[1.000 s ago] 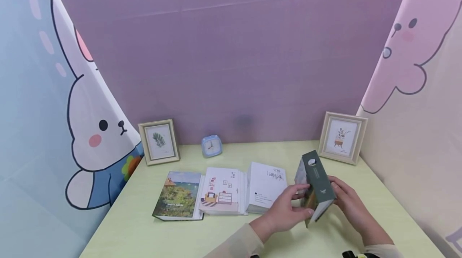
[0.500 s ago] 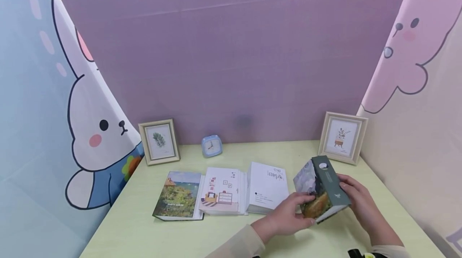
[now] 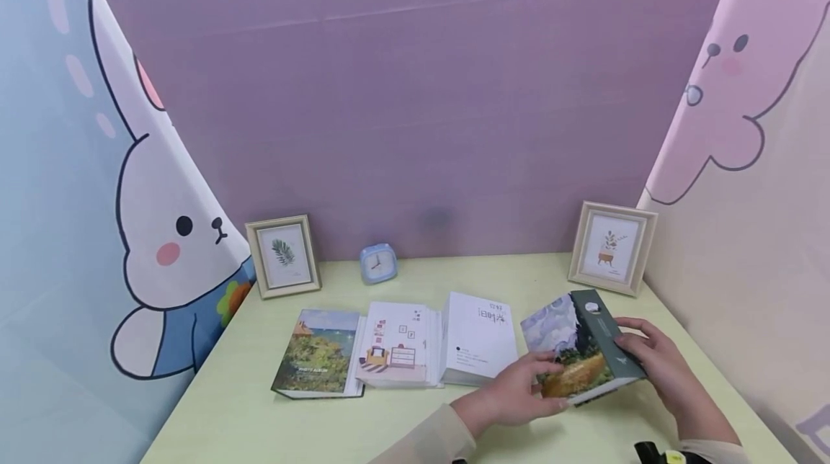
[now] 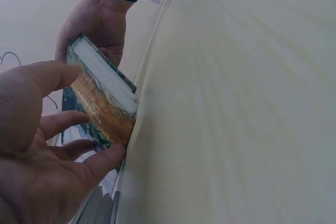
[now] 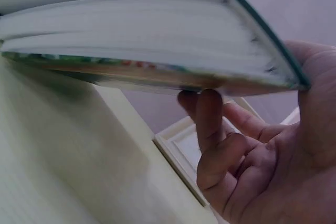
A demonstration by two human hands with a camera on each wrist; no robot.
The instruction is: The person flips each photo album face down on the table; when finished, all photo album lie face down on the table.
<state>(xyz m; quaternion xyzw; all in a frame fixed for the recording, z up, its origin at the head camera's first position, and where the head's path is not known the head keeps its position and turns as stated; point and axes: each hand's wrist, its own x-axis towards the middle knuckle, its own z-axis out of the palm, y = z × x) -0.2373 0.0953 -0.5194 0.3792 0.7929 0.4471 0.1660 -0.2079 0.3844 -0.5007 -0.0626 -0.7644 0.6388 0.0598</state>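
Painted book (image 3: 573,356): lower cover hidden in the head view; small print on its green spine too small to read. In the right wrist view its left end is cut off by the frame edge and the page block is blurred. Right hand (image 3: 661,367): fingers under the book hidden in the head view. Left hand (image 4: 42,150): wrist cut off by the left wrist frame's edge. White album (image 3: 480,338): cover lettering too small to read. Blue clock (image 3: 378,263): dial numerals unreadable.

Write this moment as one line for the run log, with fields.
hands: both hold album | left hand: on cover | right hand: at spine | album: tilted, one edge on table | beside: three albums lying flat
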